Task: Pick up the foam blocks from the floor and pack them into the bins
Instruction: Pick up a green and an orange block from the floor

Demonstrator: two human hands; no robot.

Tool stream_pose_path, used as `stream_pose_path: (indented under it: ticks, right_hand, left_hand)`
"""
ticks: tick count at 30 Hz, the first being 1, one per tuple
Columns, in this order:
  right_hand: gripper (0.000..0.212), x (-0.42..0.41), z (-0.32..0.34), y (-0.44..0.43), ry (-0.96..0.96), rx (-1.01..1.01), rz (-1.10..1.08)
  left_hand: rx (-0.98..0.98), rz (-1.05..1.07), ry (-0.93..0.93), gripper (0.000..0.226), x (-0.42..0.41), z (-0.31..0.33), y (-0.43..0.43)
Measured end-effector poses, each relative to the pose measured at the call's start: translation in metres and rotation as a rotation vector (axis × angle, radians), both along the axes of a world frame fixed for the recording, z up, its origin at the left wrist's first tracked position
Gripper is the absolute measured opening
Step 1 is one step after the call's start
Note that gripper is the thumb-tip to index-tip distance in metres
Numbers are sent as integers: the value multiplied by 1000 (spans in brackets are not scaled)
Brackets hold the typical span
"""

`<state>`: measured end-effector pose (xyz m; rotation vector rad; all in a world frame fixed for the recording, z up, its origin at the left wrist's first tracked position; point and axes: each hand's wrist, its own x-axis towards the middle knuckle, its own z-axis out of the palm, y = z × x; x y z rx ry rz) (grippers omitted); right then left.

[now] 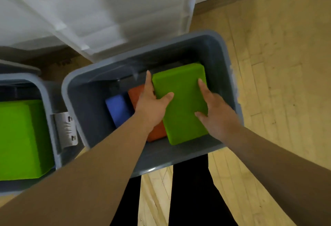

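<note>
Green foam block (pixel 180 103): in right grey bin (pixel 86 107), by its right wall, overlapping orange block (pixel 137 93); long axis near-to-far. Left hand (pixel 152 102), right hand (pixel 215 111) clasp its 2 long edges, equally close.

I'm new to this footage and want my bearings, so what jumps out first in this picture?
A bright green foam block stands out, held by the left hand and right hand inside the grey bin at centre. To its left, an orange block and a blue block lie in the same bin. A second green block sits in the other bin at the left edge.
</note>
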<state>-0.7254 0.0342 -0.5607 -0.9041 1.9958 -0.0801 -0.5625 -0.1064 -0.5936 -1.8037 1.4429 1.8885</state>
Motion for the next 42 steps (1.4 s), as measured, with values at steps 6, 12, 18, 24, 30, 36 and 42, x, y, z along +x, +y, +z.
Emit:
stream_pose_path:
  ticks: [6,12,18,24,30,36,42]
  right_hand:
    - [76,-40,-64,10,293,128,157]
    - [81,-36,-78,27,195,163,74]
    - [99,-14,-23,10,110,212,-11]
    - [104,18,122,-57,82,102,8]
    - [97,55,354,-81,108,-103,-14]
    - [100,87,458,-48,177,-232,79]
    - [97,69,480,-20,236,-82,296]
  left_hand:
    - [-125,-212,-46,109,-68,-70,35]
    - [-100,-333,-100,105,-29,-76,57]
    - [-168,-372,-240,101,30,3,42]
    - [-315,-558,-289,102,79,167,-39]
    - [-627,-683,-255,87,122,403,-70]
    - [-774,-674,-300,85,165,517,-31]
    - [-766,-678,-404,91,166,518,13]
